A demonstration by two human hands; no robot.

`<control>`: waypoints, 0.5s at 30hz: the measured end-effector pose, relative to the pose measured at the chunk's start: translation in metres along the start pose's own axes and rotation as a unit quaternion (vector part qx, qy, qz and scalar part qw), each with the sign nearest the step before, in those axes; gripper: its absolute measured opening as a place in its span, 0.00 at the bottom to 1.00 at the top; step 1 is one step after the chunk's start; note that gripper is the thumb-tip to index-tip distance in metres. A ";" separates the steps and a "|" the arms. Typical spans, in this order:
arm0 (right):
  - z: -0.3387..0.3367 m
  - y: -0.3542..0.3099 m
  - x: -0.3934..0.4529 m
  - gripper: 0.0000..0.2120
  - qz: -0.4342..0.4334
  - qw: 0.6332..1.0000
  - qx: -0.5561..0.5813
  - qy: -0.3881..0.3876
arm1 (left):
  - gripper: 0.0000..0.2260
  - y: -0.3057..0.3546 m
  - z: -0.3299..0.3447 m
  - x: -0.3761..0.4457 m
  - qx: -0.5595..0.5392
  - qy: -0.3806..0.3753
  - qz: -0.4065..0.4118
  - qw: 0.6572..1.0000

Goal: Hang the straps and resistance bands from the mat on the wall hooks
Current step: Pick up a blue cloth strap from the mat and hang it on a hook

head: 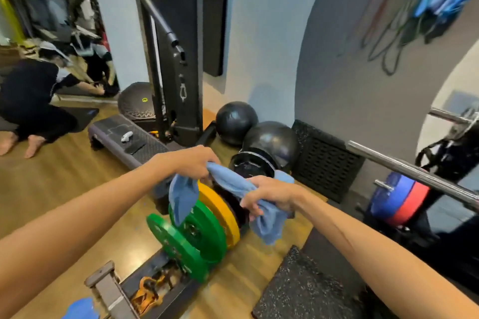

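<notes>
you stand at the gym wall [337,80], where a cluster of bands and straps [425,8] already hangs high to your right, blurred, so the hooks themselves cannot be made out. carry what you hold up toward that cluster, and find a free hook before you let go with either hand. keep the span between your hands fairly taut, so that you can drop a clear loop or fold over the hook rather than a bunched wad that could slide off. my guess is that the long barbell [414,173] jutting in from the right is the thing to steer clear of as you lift.

below your arms the green and yellow weight plates [197,230] stand on edge in a floor rack; the loose ends dangle just above them, so lift before you turn.

the thing itself is a light blue fabric band [233,184], soft and crumpled, more like cloth than rubber. it stretches between both hands in front of you, with one tail hanging below each fist.

your left hand [191,163] has its fingers curled round one end, pinching it from above. your right hand [269,195] grips the other end in a closed fist, with the cloth spilling out beneath it.
</notes>
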State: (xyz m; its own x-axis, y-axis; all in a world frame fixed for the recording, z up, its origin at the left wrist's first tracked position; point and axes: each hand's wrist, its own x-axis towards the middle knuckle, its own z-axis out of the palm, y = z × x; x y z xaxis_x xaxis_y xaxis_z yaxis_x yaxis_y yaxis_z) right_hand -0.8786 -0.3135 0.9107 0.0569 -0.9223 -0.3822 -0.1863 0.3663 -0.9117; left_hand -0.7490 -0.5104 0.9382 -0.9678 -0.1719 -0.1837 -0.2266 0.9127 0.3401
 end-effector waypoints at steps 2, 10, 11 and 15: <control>-0.034 0.005 -0.023 0.12 0.021 0.994 -0.097 0.048 | 0.11 0.015 -0.003 0.035 -0.094 -0.040 0.018 0.995; -0.162 0.036 -0.096 0.07 0.083 0.961 -0.161 0.209 | 0.10 0.074 -0.015 0.181 -0.317 -0.235 0.108 0.912; -0.179 0.036 -0.103 0.05 0.083 0.959 -0.152 0.225 | 0.09 0.081 -0.022 0.201 -0.324 -0.237 0.113 0.909; -0.257 0.030 -0.120 0.04 0.084 0.945 -0.140 0.283 | 0.16 0.107 -0.061 0.279 -0.335 -0.204 0.151 0.907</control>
State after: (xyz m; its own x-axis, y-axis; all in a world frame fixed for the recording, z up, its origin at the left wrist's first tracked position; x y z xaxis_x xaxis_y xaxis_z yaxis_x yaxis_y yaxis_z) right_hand -1.1427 -0.2230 0.9677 -0.5161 -0.8011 -0.3032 -0.4020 0.5391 -0.7401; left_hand -1.0502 -0.4834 0.9792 -0.9068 0.3245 -0.2690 -0.1062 0.4419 0.8908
